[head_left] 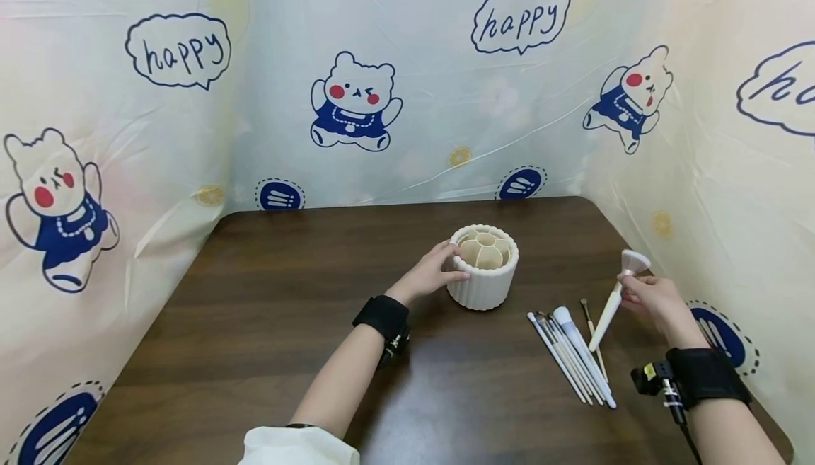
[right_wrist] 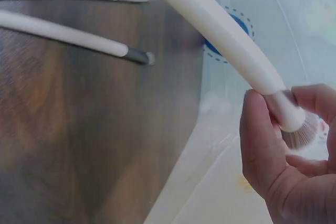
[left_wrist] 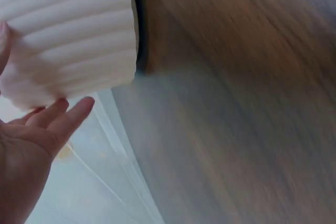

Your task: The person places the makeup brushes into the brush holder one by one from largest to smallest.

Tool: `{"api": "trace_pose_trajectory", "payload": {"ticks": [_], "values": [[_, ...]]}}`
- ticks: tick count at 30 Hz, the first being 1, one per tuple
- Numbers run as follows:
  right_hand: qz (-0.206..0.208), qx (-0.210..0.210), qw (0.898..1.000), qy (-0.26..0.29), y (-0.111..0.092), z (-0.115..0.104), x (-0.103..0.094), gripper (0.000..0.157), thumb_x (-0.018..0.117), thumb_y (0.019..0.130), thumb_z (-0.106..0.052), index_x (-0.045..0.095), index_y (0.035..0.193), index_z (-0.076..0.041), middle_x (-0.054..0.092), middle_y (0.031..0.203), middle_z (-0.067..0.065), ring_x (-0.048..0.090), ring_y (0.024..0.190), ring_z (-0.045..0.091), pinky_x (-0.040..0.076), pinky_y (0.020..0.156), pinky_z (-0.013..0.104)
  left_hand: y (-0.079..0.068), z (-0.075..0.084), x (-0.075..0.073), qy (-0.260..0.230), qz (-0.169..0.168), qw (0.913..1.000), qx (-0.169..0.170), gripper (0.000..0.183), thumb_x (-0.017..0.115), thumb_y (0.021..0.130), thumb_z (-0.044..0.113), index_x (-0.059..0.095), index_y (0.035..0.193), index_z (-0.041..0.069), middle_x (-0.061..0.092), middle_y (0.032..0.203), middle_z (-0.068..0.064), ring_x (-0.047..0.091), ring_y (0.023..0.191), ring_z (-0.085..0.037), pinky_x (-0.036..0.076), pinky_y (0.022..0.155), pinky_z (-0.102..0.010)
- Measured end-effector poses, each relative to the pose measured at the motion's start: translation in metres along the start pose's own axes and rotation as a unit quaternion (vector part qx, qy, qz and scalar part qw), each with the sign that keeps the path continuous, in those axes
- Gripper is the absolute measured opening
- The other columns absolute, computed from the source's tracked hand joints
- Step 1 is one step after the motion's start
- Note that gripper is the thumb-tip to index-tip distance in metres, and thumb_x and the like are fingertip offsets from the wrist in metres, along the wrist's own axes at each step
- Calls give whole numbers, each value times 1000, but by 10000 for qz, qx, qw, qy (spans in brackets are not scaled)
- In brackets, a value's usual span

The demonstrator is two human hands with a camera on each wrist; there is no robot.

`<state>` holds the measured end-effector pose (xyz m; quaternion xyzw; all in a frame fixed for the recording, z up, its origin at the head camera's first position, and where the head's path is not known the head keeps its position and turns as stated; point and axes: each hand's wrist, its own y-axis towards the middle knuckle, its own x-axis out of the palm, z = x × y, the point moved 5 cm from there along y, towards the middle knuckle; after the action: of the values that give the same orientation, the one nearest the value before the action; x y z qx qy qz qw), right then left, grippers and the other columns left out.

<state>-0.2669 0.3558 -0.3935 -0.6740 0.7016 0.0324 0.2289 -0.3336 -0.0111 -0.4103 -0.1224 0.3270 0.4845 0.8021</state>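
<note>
A white ribbed round holder (head_left: 482,269) with petal-shaped compartments stands mid-table. My left hand (head_left: 431,272) rests against its left side, thumb on the wall and fingers at the rim; the left wrist view shows the ribbed wall (left_wrist: 68,35) beside my fingers (left_wrist: 58,121). My right hand (head_left: 656,301) pinches a white-handled fan makeup brush (head_left: 613,303) near its bristle head, lifted and slanting down-left. In the right wrist view my thumb (right_wrist: 262,145) and fingers hold the brush (right_wrist: 220,30) at the ferrule.
Several white-handled makeup brushes (head_left: 573,355) lie side by side on the dark wooden table (head_left: 255,323) right of the holder; some show as brushes (right_wrist: 68,35) in the right wrist view. Cartoon-printed plastic sheets (head_left: 356,97) wall in the table on three sides.
</note>
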Motion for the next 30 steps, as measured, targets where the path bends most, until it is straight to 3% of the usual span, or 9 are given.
{"api": "trace_pose_trajectory", "payload": {"ticks": [7, 10, 11, 15, 18, 22, 24, 30], "values": [[335, -483, 9949, 824, 2, -20, 2, 67, 50, 97, -20, 21, 135, 27, 56, 74, -17, 59, 67, -8, 54, 65, 13, -16, -10, -20, 79, 118, 9996, 234, 31, 73, 84, 22, 57, 107, 9, 52, 127, -10, 45, 126, -25, 39, 105, -42], [500, -758, 9883, 1227, 6, -23, 2, 62, 54, 95, -19, 29, 133, 23, 59, 73, -17, 61, 68, -6, 55, 65, 13, -22, -12, -24, 83, 169, 9995, 264, 30, 73, 84, 21, 57, 106, 9, 54, 123, -9, 46, 124, -24, 40, 104, -43], [591, -829, 9838, 1477, 8, -23, 1, 54, 57, 94, -18, 37, 128, 20, 60, 72, -15, 62, 68, -4, 55, 64, 14, -24, -13, -26, 74, 175, 9995, 258, 29, 73, 84, 21, 57, 106, 9, 54, 123, -9, 46, 124, -24, 40, 104, -43], [846, -1041, 9738, 1834, 7, -33, 4, 54, 60, 92, -18, 41, 128, 17, 60, 74, -15, 62, 68, -4, 55, 63, 13, -30, -16, -29, 16, 183, 9995, 257, 29, 74, 84, 22, 58, 106, 10, 55, 122, -8, 46, 123, -24, 41, 103, -43], [960, -1226, 9660, 2066, 0, -47, 9, 42, 62, 91, -15, 47, 121, 10, 60, 76, -17, 63, 67, -5, 54, 64, 12, -32, -17, -32, 14, 223, 9996, 198, 29, 74, 83, 23, 59, 105, 11, 55, 122, -6, 47, 123, -22, 41, 103, -42], [1141, -1470, 9467, 2630, -5, -63, 13, 10, 63, 89, -6, 56, 95, -9, 62, 75, -14, 64, 65, -3, 54, 63, 12, -37, -19, -35, 109, 323, 9993, 161, 29, 75, 83, 24, 59, 104, 13, 56, 122, -5, 48, 122, -22, 41, 103, -42], [1266, -1550, 9427, 2670, -6, -68, 15, 11, 64, 88, -5, 58, 87, -15, 62, 75, -13, 64, 65, -3, 53, 62, 11, -39, -20, -37, 159, 365, 9991, 164, 29, 75, 82, 25, 60, 104, 13, 56, 122, -5, 48, 123, -22, 41, 103, -43], [1406, -1747, 9428, 2468, -10, -82, 23, 10, 66, 87, -7, 58, 90, -14, 61, 76, -13, 61, 66, -3, 52, 60, 9, -45, -22, -41, 81, 383, 9992, 71, 27, 75, 83, 24, 60, 103, 12, 57, 121, -5, 47, 123, -22, 39, 104, -42]]}}
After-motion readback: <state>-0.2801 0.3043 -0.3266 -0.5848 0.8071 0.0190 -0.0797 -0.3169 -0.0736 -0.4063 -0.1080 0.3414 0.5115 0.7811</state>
